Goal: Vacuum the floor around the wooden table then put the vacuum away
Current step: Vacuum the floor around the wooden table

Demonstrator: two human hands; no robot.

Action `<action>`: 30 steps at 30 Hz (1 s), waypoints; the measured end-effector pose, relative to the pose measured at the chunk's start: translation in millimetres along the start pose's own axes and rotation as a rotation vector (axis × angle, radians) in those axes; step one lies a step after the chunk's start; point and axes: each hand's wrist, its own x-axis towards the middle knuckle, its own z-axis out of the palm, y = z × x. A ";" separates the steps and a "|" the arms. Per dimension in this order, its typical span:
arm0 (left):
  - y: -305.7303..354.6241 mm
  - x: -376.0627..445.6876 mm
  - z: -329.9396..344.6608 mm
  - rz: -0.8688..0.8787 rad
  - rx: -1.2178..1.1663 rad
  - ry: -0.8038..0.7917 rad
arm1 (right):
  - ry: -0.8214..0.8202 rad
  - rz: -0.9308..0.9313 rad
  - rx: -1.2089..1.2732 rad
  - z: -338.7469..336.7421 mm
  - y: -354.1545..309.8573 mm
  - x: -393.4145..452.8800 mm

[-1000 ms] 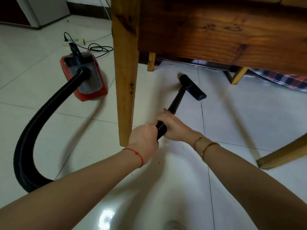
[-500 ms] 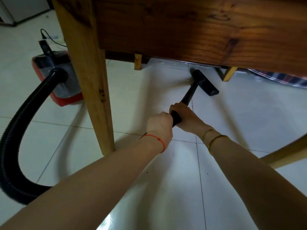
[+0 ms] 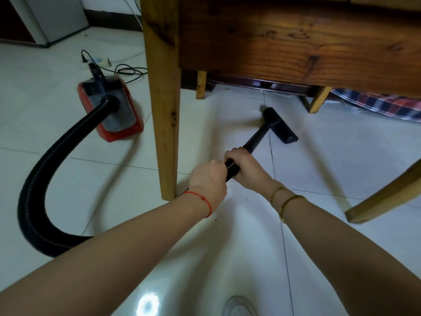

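Landmark: the near leg point(image 3: 164, 99) of the wooden counter point(image 3: 296, 42), standing on the white tiled floor point(image 3: 341, 167).

Far left of the leg, a ribbed black hose point(image 3: 41, 183) curves in a wide loop across the floor and passes out of sight under the left forearm. Its upper end joins the red and grey vacuum body point(image 3: 111, 110), which sits on the floor just left of the leg. Behind the body, a black cord point(image 3: 129, 70) lies coiled near a white power strip point(image 3: 98, 62).

Just right of the leg's foot, the left hand point(image 3: 208, 176), with a red string at the wrist, shows a clenched grip around the rear of the black wand point(image 3: 250, 142); the fingers themselves are hidden behind the hand. Touching it further along, the right hand point(image 3: 246, 165), with gold bangles at the wrist, has its grip wrapped around the same wand. The wand slopes away to the right of the leg, ending in the black floor nozzle point(image 3: 279, 125), which rests on the tiles beneath the counter. Further right, plaid cloth point(image 3: 376, 106) shows under the counter's edge, and a slanted wooden leg point(image 3: 387, 192) meets the floor.
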 end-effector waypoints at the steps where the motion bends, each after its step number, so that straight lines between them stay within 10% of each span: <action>1: -6.4 -9.7 -2.9 -0.006 0.006 0.004 | -0.008 -0.010 0.012 1.9 -11.0 -1.3; 16: -77.8 -123.7 -49.4 -0.093 0.080 -0.037 | -0.079 -0.113 0.128 15.5 -147.8 -18.5; 30: -62.7 -122.3 -41.3 -0.089 0.038 -0.078 | -0.173 -0.199 0.133 11.5 -130.1 -19.5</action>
